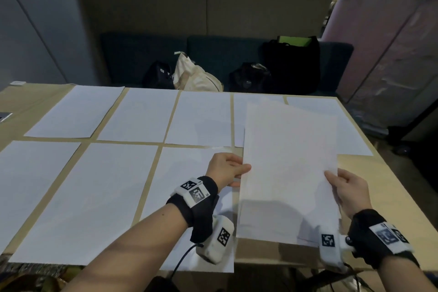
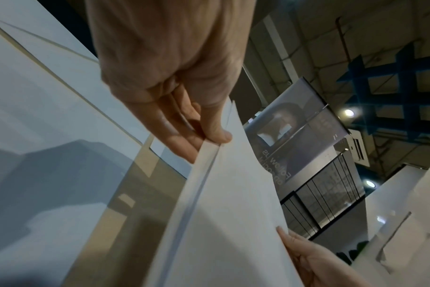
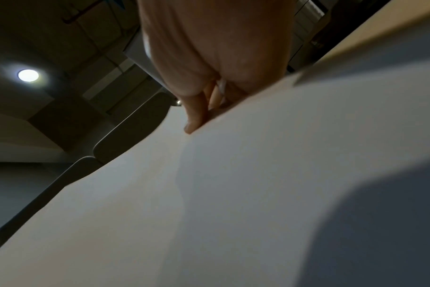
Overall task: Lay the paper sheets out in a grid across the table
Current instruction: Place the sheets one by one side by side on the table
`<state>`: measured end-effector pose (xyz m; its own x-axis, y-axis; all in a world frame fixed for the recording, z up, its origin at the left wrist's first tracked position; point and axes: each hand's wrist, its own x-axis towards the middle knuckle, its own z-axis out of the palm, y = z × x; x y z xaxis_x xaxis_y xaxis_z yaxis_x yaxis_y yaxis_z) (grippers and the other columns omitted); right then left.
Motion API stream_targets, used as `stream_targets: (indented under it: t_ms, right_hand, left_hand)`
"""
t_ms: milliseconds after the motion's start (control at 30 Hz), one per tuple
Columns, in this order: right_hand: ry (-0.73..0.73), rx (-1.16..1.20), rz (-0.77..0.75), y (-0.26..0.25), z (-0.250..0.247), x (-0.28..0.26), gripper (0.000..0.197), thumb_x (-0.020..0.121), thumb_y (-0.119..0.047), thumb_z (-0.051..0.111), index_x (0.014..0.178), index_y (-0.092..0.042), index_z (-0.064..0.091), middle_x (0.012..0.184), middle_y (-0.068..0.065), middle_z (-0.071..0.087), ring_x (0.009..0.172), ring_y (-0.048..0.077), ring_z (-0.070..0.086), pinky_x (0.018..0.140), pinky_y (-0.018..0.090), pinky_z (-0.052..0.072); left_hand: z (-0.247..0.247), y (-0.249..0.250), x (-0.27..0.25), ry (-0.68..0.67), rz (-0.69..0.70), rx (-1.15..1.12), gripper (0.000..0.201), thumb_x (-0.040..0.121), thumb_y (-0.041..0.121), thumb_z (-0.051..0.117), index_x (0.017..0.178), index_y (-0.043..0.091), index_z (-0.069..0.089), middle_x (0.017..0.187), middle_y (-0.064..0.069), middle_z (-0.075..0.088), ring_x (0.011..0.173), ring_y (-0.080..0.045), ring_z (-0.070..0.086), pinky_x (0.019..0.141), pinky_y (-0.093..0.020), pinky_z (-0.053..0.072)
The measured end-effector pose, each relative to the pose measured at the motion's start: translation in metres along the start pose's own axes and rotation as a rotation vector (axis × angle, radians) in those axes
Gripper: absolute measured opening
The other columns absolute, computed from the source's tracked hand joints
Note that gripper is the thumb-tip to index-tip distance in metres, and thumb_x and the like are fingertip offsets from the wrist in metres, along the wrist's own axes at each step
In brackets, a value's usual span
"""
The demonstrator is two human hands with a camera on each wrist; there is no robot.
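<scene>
Both hands hold a thin stack of white paper sheets [image 1: 289, 173] above the near right part of the wooden table [image 1: 384, 187]. My left hand [image 1: 241, 175] pinches the stack's left edge, thumb on top; in the left wrist view the left hand [image 2: 209, 143] clamps the layered edge of the stack [image 2: 228, 223]. My right hand [image 1: 331, 179] grips the right edge, fingers hidden beneath. In the right wrist view the right hand [image 3: 197, 120] holds the paper [image 3: 209, 194]. Laid sheets form a far row [image 1: 142, 114] and a near row [image 1: 83, 199].
A dark sofa [image 1: 213, 50] behind the table carries a cream tote [image 1: 196, 76] and black bags [image 1: 291, 66]. A phone [image 1: 4, 116] lies at the table's left edge. Bare wood shows at the near right, under and beside the held stack.
</scene>
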<state>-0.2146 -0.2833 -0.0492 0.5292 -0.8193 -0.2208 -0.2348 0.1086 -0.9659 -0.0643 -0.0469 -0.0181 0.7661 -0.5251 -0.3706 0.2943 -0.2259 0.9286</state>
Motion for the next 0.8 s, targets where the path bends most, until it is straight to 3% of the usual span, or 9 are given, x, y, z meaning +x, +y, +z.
stream_targets:
  t_ms: [100,133,233,300,500,567,667,733,800]
  right_hand:
    - [-0.007,-0.055,-0.026,-0.006,-0.013,-0.002,0.015,0.090,-0.004,0.055,0.104,0.000,0.059,0.071,0.008,0.060,0.038,-0.001,0.057,0.035,0.009,0.043]
    - [-0.006,-0.065,-0.031,-0.008,-0.018,-0.001,0.014,0.090,-0.004,0.055,0.104,-0.001,0.059,0.071,0.008,0.059,0.038,0.000,0.057,0.035,0.009,0.041]
    - [0.009,-0.080,-0.028,-0.012,-0.029,0.002,0.020,0.089,-0.005,0.056,0.106,0.004,0.061,0.080,0.010,0.064,0.064,0.020,0.061,0.058,0.024,0.052]
    - [0.038,-0.103,-0.026,-0.012,-0.035,0.003,0.021,0.088,-0.006,0.057,0.105,0.005,0.062,0.085,0.014,0.065,0.069,0.025,0.059,0.068,0.031,0.049]
    - [0.193,-0.195,-0.011,-0.016,-0.065,0.009,0.008,0.088,-0.002,0.056,0.093,0.002,0.060,0.085,0.016,0.058,0.059,0.021,0.046,0.049,0.022,0.047]
    - [0.219,-0.316,0.029,-0.009,-0.082,0.018,0.013,0.088,-0.005,0.057,0.091,0.007,0.063,0.086,0.022,0.060,0.065,0.025,0.048,0.063,0.028,0.043]
    - [0.236,-0.465,0.105,0.002,-0.101,0.023,0.016,0.087,-0.004,0.058,0.087,0.011,0.063,0.084,0.021,0.059,0.077,0.027,0.049,0.073,0.033,0.036]
    - [0.244,-0.551,0.142,0.009,-0.110,0.025,0.014,0.086,0.000,0.058,0.080,0.012,0.060,0.082,0.019,0.056,0.077,0.028,0.048,0.073,0.032,0.035]
    - [0.259,-0.637,0.162,0.013,-0.115,0.026,0.015,0.084,0.001,0.059,0.080,0.015,0.062,0.082,0.021,0.059,0.077,0.031,0.050,0.075,0.035,0.038]
  left_hand:
    - [0.011,-0.004,0.001,-0.023,-0.008,-0.003,0.018,0.079,0.011,0.072,0.087,0.010,0.056,0.076,-0.002,0.058,0.064,-0.012,0.058,0.043,-0.017,0.051]
    - [0.015,-0.006,0.001,-0.034,-0.010,-0.003,0.017,0.080,0.012,0.071,0.087,0.010,0.056,0.077,-0.002,0.057,0.065,-0.012,0.058,0.044,-0.018,0.052]
    - [0.026,-0.006,0.001,-0.053,-0.014,-0.013,0.016,0.081,0.013,0.070,0.080,0.013,0.054,0.080,-0.003,0.057,0.065,-0.011,0.057,0.045,-0.019,0.054]
    - [0.031,-0.005,0.002,-0.057,-0.016,-0.010,0.017,0.082,0.011,0.069,0.076,0.013,0.053,0.078,-0.003,0.056,0.063,-0.011,0.056,0.043,-0.019,0.052]
    - [0.029,-0.009,0.008,-0.028,-0.110,0.078,0.016,0.082,0.004,0.065,0.084,0.012,0.052,0.081,-0.006,0.061,0.059,-0.012,0.057,0.048,-0.023,0.055]
    - [0.025,-0.015,0.009,-0.020,-0.143,0.185,0.027,0.082,0.002,0.065,0.098,0.012,0.046,0.090,-0.008,0.059,0.059,-0.015,0.056,0.050,-0.025,0.054]
    - [0.022,-0.024,0.007,-0.025,-0.121,0.419,0.040,0.083,-0.002,0.057,0.108,0.017,0.032,0.086,-0.005,0.047,0.054,-0.016,0.048,0.037,-0.020,0.044]
    - [0.023,-0.030,0.007,-0.059,-0.118,0.544,0.038,0.083,-0.004,0.051,0.111,0.018,0.037,0.084,-0.003,0.045,0.053,-0.017,0.047,0.044,-0.024,0.046]
    - [0.025,-0.034,0.006,-0.098,-0.116,0.657,0.041,0.083,-0.004,0.048,0.119,0.016,0.043,0.094,-0.006,0.049,0.061,-0.018,0.051,0.052,-0.025,0.048]
